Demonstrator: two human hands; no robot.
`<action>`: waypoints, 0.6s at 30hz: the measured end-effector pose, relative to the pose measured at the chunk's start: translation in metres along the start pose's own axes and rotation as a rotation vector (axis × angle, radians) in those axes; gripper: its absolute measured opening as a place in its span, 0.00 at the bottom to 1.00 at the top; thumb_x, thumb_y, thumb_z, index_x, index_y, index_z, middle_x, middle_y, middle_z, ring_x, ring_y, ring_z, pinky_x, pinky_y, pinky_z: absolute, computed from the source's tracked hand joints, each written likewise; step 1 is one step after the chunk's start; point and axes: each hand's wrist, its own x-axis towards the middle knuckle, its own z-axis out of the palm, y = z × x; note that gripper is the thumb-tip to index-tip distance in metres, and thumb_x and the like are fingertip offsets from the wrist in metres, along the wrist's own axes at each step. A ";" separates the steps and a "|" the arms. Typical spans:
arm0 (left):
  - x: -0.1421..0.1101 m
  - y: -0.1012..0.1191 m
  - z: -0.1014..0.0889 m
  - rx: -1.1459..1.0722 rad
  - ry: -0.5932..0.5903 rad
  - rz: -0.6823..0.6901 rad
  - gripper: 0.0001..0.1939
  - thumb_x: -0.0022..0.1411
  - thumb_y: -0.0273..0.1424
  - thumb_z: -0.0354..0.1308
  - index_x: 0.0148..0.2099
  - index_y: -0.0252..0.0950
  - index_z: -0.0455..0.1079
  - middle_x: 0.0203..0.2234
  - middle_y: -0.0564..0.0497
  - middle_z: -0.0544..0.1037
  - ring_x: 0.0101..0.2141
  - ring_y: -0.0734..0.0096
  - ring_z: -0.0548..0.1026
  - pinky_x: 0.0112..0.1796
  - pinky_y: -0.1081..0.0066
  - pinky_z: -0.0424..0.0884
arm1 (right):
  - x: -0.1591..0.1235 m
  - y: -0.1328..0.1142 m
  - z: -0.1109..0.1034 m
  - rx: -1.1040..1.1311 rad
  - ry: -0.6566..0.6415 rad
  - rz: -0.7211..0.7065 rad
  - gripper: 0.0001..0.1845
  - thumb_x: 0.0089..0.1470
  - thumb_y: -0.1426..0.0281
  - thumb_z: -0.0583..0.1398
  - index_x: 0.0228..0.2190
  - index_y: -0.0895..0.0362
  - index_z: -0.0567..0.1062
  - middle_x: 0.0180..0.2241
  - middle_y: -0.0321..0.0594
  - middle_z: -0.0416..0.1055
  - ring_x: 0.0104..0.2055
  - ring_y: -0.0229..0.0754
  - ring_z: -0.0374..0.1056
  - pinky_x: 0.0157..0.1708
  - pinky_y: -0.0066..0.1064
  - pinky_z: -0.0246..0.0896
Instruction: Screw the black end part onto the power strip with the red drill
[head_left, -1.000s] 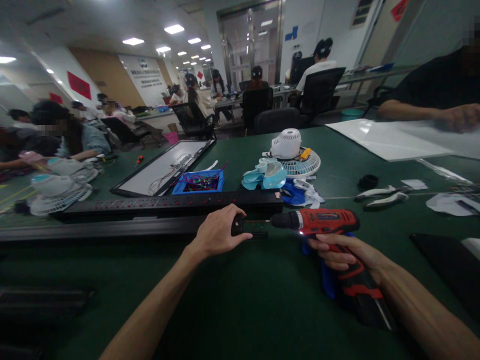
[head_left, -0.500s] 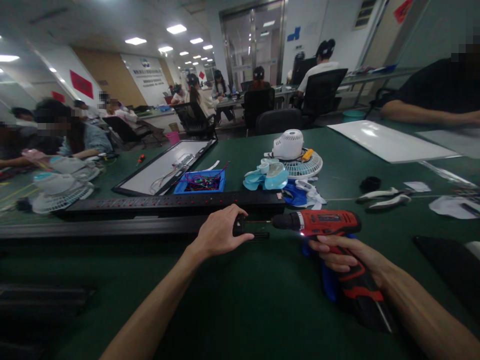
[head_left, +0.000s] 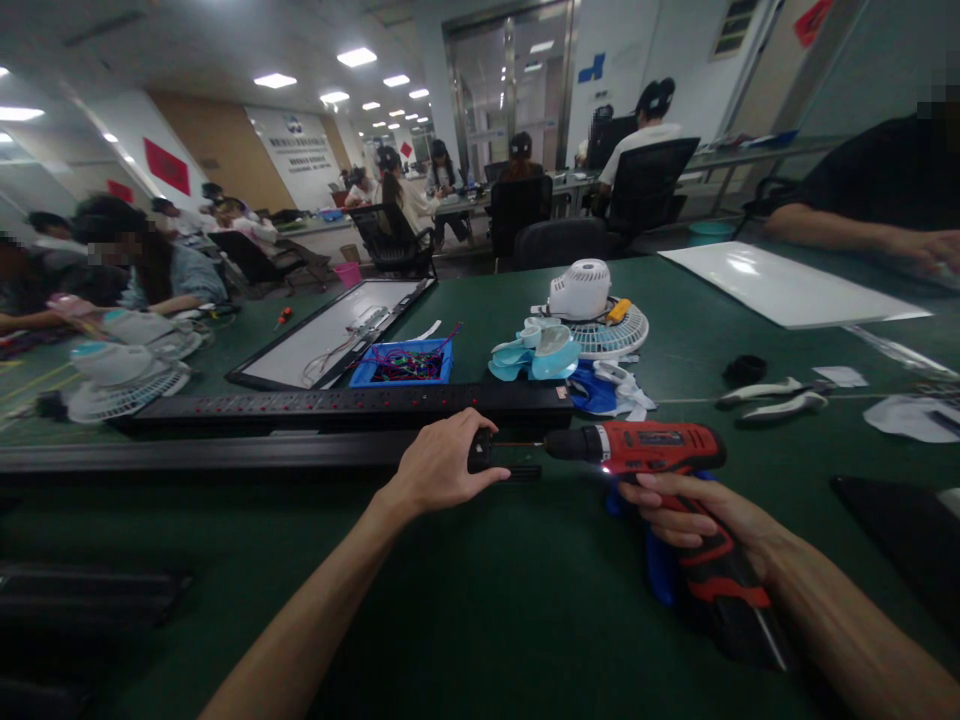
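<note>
My left hand is closed around the end of a small black part that lies on the green table. My right hand grips the handle of a red and black cordless drill. The drill lies level and its bit points left into the black part, with a small light on at its nose. Just behind the part runs a long black strip with a row of red dots.
Behind the strip are a blue tray of coloured wires, a framed white panel, white fan parts and light blue blades. Pliers lie to the right. A seated person's arm rests at far right; others sit at left.
Both hands and the drill stay in place on the black part. The view has shifted slightly, and the person at far right has moved a hand.
</note>
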 end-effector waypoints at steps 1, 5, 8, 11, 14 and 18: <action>0.000 0.000 0.000 0.000 -0.001 0.000 0.25 0.63 0.46 0.68 0.55 0.38 0.68 0.49 0.46 0.77 0.46 0.55 0.78 0.46 0.57 0.75 | 0.000 0.000 0.000 -0.004 -0.001 0.002 0.18 0.60 0.63 0.69 0.24 0.59 0.73 0.14 0.19 0.49 0.16 0.26 0.29 0.15 0.15 0.51; 0.000 0.000 -0.001 0.003 -0.002 0.003 0.25 0.63 0.46 0.68 0.55 0.38 0.68 0.48 0.46 0.77 0.45 0.55 0.78 0.46 0.56 0.75 | -0.001 0.000 0.003 -0.013 0.019 0.000 0.18 0.60 0.63 0.69 0.24 0.59 0.73 0.15 0.19 0.48 0.17 0.26 0.29 0.15 0.16 0.53; 0.000 0.001 -0.001 0.001 0.001 0.003 0.25 0.63 0.45 0.69 0.55 0.38 0.69 0.48 0.46 0.78 0.45 0.55 0.79 0.46 0.56 0.75 | -0.001 0.000 0.003 0.002 0.014 -0.015 0.17 0.59 0.64 0.70 0.25 0.60 0.74 0.15 0.20 0.51 0.16 0.25 0.29 0.15 0.15 0.52; 0.000 0.001 0.000 0.004 0.005 0.005 0.25 0.63 0.45 0.69 0.55 0.38 0.69 0.48 0.46 0.77 0.46 0.55 0.78 0.47 0.57 0.75 | 0.000 0.000 0.001 -0.004 -0.011 -0.014 0.16 0.59 0.64 0.70 0.26 0.61 0.76 0.14 0.20 0.52 0.15 0.24 0.30 0.15 0.15 0.53; 0.000 -0.001 0.001 0.013 0.007 0.015 0.25 0.63 0.46 0.69 0.55 0.38 0.69 0.49 0.46 0.77 0.47 0.55 0.78 0.48 0.57 0.75 | 0.000 0.000 0.000 -0.018 -0.022 -0.022 0.14 0.60 0.64 0.69 0.29 0.62 0.79 0.14 0.20 0.51 0.15 0.24 0.31 0.16 0.15 0.54; 0.000 -0.004 0.001 0.031 -0.010 0.010 0.31 0.62 0.50 0.68 0.59 0.38 0.69 0.51 0.44 0.78 0.49 0.53 0.78 0.52 0.54 0.74 | -0.001 -0.002 0.004 -0.011 0.004 -0.018 0.21 0.59 0.57 0.69 0.34 0.65 0.82 0.13 0.21 0.51 0.15 0.24 0.33 0.15 0.14 0.55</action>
